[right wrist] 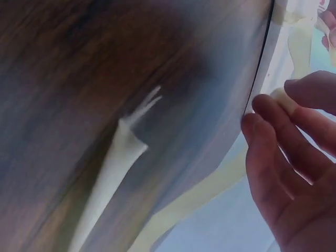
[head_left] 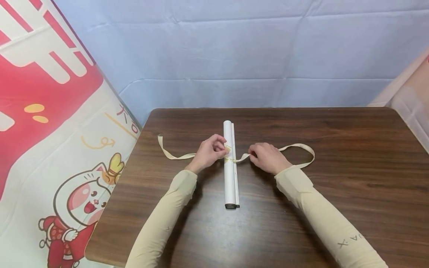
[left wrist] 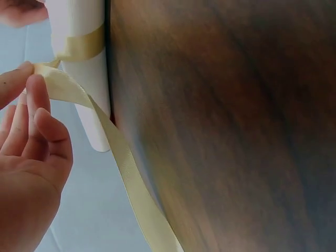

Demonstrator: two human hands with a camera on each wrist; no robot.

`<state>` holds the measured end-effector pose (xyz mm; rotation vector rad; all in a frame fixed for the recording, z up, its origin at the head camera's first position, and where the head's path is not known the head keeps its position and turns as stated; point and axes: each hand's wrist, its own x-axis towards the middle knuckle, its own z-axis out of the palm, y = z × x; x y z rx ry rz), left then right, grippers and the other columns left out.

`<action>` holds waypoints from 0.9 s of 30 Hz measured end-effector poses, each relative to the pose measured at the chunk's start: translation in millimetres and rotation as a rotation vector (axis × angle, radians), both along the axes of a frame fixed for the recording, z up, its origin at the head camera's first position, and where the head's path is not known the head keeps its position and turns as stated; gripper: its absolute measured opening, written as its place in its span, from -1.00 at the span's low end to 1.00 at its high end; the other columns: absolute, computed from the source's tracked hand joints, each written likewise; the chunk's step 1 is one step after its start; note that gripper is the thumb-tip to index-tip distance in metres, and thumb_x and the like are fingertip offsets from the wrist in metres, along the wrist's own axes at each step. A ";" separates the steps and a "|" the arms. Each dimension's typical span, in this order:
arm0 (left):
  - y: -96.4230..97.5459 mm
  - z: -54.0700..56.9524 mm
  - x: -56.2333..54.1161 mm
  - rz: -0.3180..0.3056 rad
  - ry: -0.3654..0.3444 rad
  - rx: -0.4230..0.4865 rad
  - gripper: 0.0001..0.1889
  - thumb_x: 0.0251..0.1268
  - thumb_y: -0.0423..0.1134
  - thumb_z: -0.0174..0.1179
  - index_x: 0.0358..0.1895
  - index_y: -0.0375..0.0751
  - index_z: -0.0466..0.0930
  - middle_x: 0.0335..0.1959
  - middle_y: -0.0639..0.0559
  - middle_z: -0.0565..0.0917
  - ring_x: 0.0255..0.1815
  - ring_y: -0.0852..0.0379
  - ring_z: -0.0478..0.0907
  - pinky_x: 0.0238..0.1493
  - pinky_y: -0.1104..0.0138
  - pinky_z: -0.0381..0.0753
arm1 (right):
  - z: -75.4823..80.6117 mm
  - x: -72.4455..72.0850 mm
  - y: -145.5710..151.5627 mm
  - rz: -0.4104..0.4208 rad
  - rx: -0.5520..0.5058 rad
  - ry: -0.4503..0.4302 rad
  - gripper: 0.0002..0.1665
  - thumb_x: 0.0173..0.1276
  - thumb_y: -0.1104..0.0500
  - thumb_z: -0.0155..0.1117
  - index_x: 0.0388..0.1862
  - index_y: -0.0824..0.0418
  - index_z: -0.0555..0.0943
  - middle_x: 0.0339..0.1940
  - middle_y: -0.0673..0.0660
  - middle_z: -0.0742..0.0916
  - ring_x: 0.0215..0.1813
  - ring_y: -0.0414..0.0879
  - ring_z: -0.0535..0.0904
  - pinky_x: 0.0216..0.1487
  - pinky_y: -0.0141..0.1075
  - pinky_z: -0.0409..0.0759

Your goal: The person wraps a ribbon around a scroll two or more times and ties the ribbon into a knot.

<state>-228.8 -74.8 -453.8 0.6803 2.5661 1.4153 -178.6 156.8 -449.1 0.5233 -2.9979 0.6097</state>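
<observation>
A long white roll (head_left: 229, 182) with a dark end and a thin strip along its right side lies on the table, pointing away from me. A pale yellow ribbon (left wrist: 86, 44) is wrapped around its middle. My left hand (head_left: 208, 152) pinches the ribbon between thumb and index finger, just left of the wrap; its tail trails left across the table. My right hand (head_left: 268, 158), right of the roll, pinches the other ribbon length (right wrist: 302, 52) between thumb and fingertips. That length loops out to the right, and its frayed end (right wrist: 128, 139) shows in the right wrist view.
The dark wood-grain table (head_left: 352, 186) has rounded corners. A pale blue cloth (head_left: 234, 56) hangs behind its far edge. On the left hangs a printed banner (head_left: 60, 130) with a cartoon cat figure.
</observation>
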 end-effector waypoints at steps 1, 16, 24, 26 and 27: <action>0.3 0.2 0.1 -0.001 0.001 -0.003 -0.67 0.10 -0.37 0.37 -0.04 -0.26 0.57 -0.37 -0.08 0.75 -0.47 0.28 0.54 -0.39 0.47 0.49 | -0.6 -0.2 -0.7 0.007 -0.011 0.012 -0.90 0.20 0.24 0.18 -0.35 0.15 0.64 -0.40 0.05 0.68 -0.33 -0.02 0.55 -0.25 -0.12 0.53; 3.1 0.6 0.9 -0.056 0.113 -0.071 -0.92 0.13 -0.29 0.36 -0.30 -0.16 0.72 -0.44 0.05 0.63 -0.46 0.25 0.48 -0.38 0.47 0.46 | -1.5 -10.1 -22.3 -0.097 -0.275 0.083 -0.81 0.36 0.26 0.12 -0.16 0.27 0.66 -0.30 0.15 0.72 -0.31 -0.02 0.60 -0.21 -0.16 0.55; 3.7 2.4 2.1 -0.044 0.098 -0.059 -0.95 0.13 -0.31 0.36 -0.35 -0.17 0.71 -0.46 0.03 0.67 -0.46 0.25 0.49 -0.37 0.47 0.46 | -2.7 -11.7 -35.6 0.004 -0.278 0.088 -0.60 0.29 0.33 0.20 0.11 0.19 0.49 -0.26 0.13 0.77 -0.27 -0.02 0.67 -0.19 -0.14 0.59; 3.7 2.5 2.5 -0.035 0.085 -0.056 -0.94 0.11 -0.31 0.38 -0.36 -0.17 0.70 -0.47 0.02 0.68 -0.46 0.25 0.49 -0.37 0.47 0.45 | -3.9 -12.6 -38.1 0.036 -0.294 0.082 -0.51 0.26 0.38 0.19 0.19 0.21 0.45 -0.22 0.13 0.78 -0.22 -0.02 0.67 -0.14 -0.14 0.59; 3.5 2.5 2.8 -0.030 0.082 -0.055 -0.93 0.10 -0.30 0.39 -0.36 -0.17 0.70 -0.47 0.01 0.68 -0.46 0.25 0.49 -0.37 0.47 0.45 | -4.5 -13.0 -39.4 0.052 -0.306 0.068 -0.47 0.25 0.39 0.19 0.23 0.21 0.42 -0.20 0.12 0.78 -0.20 -0.02 0.67 -0.12 -0.14 0.59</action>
